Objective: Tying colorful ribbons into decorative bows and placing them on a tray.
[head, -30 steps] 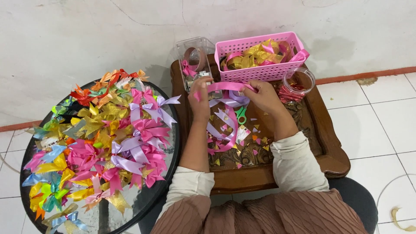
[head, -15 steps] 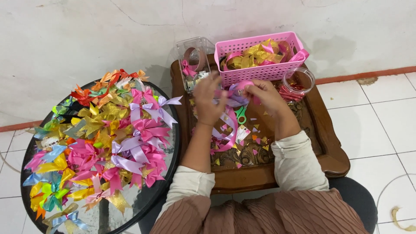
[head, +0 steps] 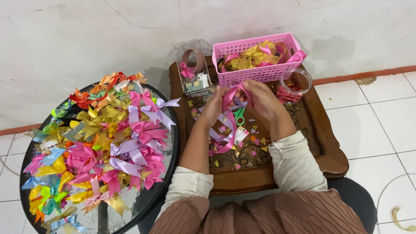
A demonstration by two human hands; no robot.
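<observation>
Surface: a dark carved wooden surface (head: 320, 143), low, with a raised rim and swirly relief work on top, pushed up against the far wall.
Room: white tiled floor (head: 381, 117) with grey grout, a rough whitewashed wall (head: 108, 34) with cracks in it, and a reddish strip along the bottom of the wall.
Round tray: on the left there's a black round tray (head: 171, 143) with a shiny mirror-like face, heaped with satin bows (head: 108, 143) in pink, lilac, gold, orange, green and blue. All glossy and kinda crinkly at the tails.
Basket: pink plastic basket (head: 260, 71), lattice sides, sits at the far edge of the surface, stuffed with gold and pink ribbon.
Containers: clear plastic box (head: 193, 65) at far left of the surface, and a clear round jar (head: 294, 84) just right of the basket with red stuff inside.
Ribbon: the pink ribbon (head: 229, 97) is up between both hands over the middle of the surface, looped at the top, with a long tail curling down toward the near side.
Left hand: left hand (head: 213, 108) grip is pinched on the ribbon loop.
Right hand: right hand (head: 264, 102) grip is also closed on the ribbon, fingers curled over the top.
Bits: green scissors (head: 239, 116) lie flat under the hands, with little gold and pink ribbon scraps (head: 255, 149) scattered around.
</observation>
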